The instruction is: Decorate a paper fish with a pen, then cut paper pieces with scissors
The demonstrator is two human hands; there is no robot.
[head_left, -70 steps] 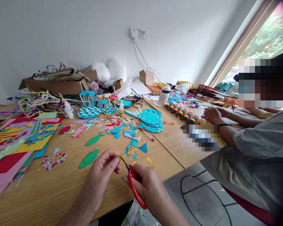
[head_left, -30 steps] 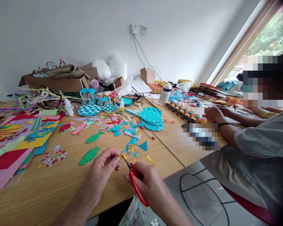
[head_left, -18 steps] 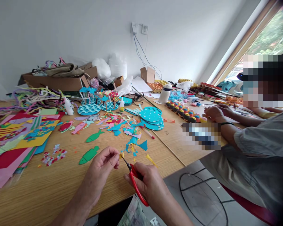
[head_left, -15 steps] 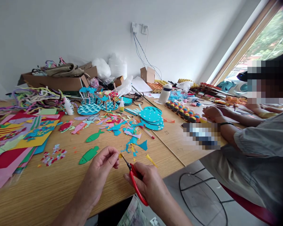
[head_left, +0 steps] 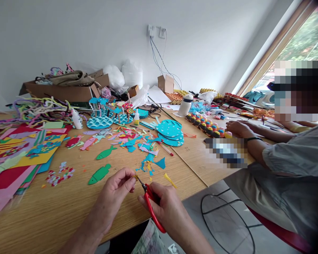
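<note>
Over the table's front edge, my right hand point(head_left: 165, 201) is closed around red-handled scissors point(head_left: 154, 211), whose dark tips point up and left. My left hand point(head_left: 122, 185) pinches a tiny piece of yellow paper point(head_left: 135, 175), mostly hidden by the fingertips, right at the scissor tips. Two green paper fish, one point(head_left: 100, 174) beside my left hand and another point(head_left: 106, 153) farther back, lie on the wood. Small yellow and blue offcuts point(head_left: 148, 165) are scattered just beyond the scissors, and a yellow strip point(head_left: 170, 180) lies to their right.
Coloured paper sheets point(head_left: 18, 158) are stacked at left, near small confetti pieces point(head_left: 60, 174). Blue paper discs point(head_left: 171, 132), a thin stick point(head_left: 187, 165) and a glue bottle point(head_left: 136, 118) lie beyond my hands. A co-worker point(head_left: 278, 169) sits at right, hands on the table.
The scissors and my right hand have shifted very slightly left, the tips now closer to my left fingertips. My left fingers have turned a little; less of the yellow paper shows.
</note>
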